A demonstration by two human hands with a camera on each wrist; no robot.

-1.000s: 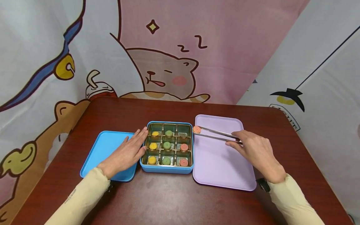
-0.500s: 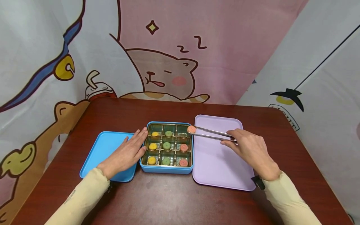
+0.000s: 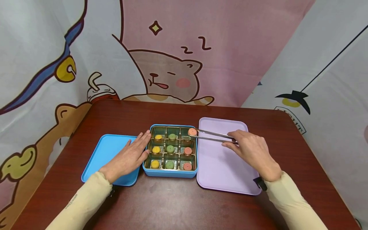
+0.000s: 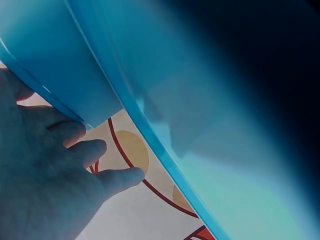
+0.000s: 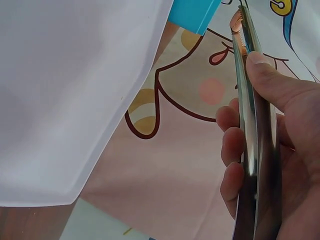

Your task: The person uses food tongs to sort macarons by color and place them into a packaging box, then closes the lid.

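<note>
My right hand (image 3: 254, 151) grips metal tongs (image 3: 214, 136). Their tips pinch a pale orange round cookie (image 3: 192, 132) over the back right compartment of a blue lunch box (image 3: 171, 173). In the right wrist view, thumb and fingers press the tongs (image 5: 257, 150) from both sides. My left hand (image 3: 126, 159) lies with straight fingers along the box's left side. Gold dividers split the box into compartments. Yellow cookies (image 3: 156, 149) fill the left column, green cookies (image 3: 170, 149) the middle one. Two pink cookies (image 3: 187, 150) sit in the right column's middle and front compartments.
A lilac tray (image 3: 224, 172) lies against the box's right side, under my right hand. To the left is a blue lid (image 3: 110, 147), partly covered by my left hand and forearm. The brown table (image 3: 172, 204) ends at a cartoon-printed cloth (image 3: 230, 64) behind.
My right hand has moved left with the tongs, carrying the orange cookie from the tray's left edge to above the back right compartment. My left hand stays put.
</note>
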